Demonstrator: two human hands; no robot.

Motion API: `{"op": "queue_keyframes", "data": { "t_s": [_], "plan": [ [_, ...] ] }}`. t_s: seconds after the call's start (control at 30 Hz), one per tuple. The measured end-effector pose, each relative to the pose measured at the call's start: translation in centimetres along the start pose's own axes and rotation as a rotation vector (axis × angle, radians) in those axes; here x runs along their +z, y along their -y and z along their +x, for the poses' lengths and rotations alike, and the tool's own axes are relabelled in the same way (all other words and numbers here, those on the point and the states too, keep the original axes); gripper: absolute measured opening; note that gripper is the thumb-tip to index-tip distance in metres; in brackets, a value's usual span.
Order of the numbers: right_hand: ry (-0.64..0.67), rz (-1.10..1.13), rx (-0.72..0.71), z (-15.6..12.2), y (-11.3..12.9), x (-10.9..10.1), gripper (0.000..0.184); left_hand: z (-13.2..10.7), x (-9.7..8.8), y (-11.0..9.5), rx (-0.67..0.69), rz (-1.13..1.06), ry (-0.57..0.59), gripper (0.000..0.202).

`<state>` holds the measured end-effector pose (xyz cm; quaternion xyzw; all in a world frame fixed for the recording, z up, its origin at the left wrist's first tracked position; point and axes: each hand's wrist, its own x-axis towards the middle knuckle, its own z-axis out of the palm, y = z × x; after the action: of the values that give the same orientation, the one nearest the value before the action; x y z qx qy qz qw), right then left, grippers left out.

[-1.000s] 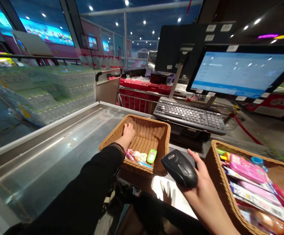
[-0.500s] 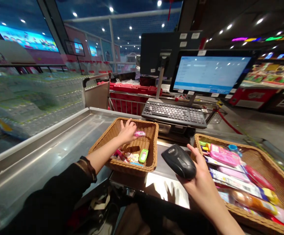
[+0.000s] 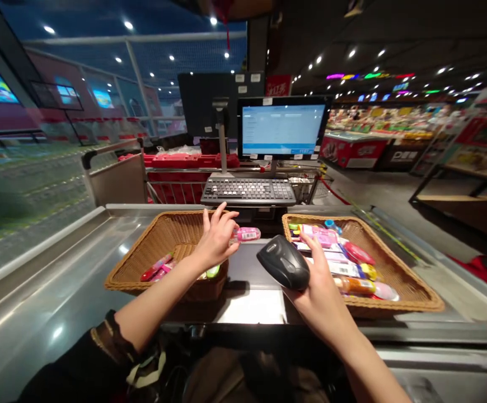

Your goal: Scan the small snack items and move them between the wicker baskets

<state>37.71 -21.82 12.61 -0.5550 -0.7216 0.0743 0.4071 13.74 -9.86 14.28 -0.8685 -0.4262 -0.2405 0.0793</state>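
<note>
My left hand (image 3: 217,239) pinches a small pink packaged item (image 3: 246,234) and holds it above the gap between two wicker baskets. My right hand (image 3: 317,280) is wrapped around a black barcode scanner (image 3: 283,262), a short way right of the pink item. The left basket (image 3: 143,263) holds a few small pink and green packets. The right basket (image 3: 398,280) is filled with several colourful packets.
A keyboard (image 3: 247,191) and a lit till screen (image 3: 283,129) stand behind the baskets. A steel counter (image 3: 59,291) runs along the left. Red shopping baskets (image 3: 185,168) sit behind a rail. Shop shelves (image 3: 470,162) line the far right.
My left hand lifted the pink item out of the left basket and carried it right toward the scanner. My view swung to the right, and the scanner hand stayed about where it was.
</note>
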Motion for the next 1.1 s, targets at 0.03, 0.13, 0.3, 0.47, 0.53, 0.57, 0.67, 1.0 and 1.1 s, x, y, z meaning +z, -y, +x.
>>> {"op": "queue_keyframes", "data": {
  "t_s": [0.03,0.13,0.3,0.47,0.53,0.57,0.67,1.0,1.1],
  "plan": [
    [-0.004,0.000,0.008,-0.3,-0.3,-0.4,0.043,0.4,0.1,-0.6,0.009,-0.001,0.010,0.022],
    [-0.024,-0.011,0.038,-1.0,-1.0,-1.4,0.047,1.5,0.5,-2.1,0.023,-0.001,0.033,0.022],
    [-0.041,-0.007,0.076,-1.8,-1.5,-2.7,0.043,2.8,1.3,-3.6,0.038,0.011,0.047,0.023],
    [-0.098,0.044,0.135,-2.3,-1.4,-3.4,0.045,3.7,2.0,-4.6,0.077,0.013,0.031,0.021],
    [-0.099,0.044,0.143,-2.5,-1.6,-3.8,0.044,4.0,2.3,-5.1,0.094,0.007,0.024,0.021],
    [-0.103,0.040,0.151,-2.6,-1.7,-4.0,0.044,4.2,2.4,-5.5,0.104,0.000,0.019,0.021],
    [-0.156,0.018,0.180,-3.2,-2.6,-5.1,0.044,4.8,3.1,-7.0,0.141,-0.036,0.018,0.020],
    [-0.417,-0.072,0.334,-7.3,-7.7,-10.7,0.033,5.9,7.2,-14.5,0.256,-0.163,0.189,0.024],
    [-0.407,-0.084,0.354,-8.1,-8.1,-11.2,0.029,5.5,8.2,-15.9,0.283,-0.162,0.254,0.024]
  ]
}}
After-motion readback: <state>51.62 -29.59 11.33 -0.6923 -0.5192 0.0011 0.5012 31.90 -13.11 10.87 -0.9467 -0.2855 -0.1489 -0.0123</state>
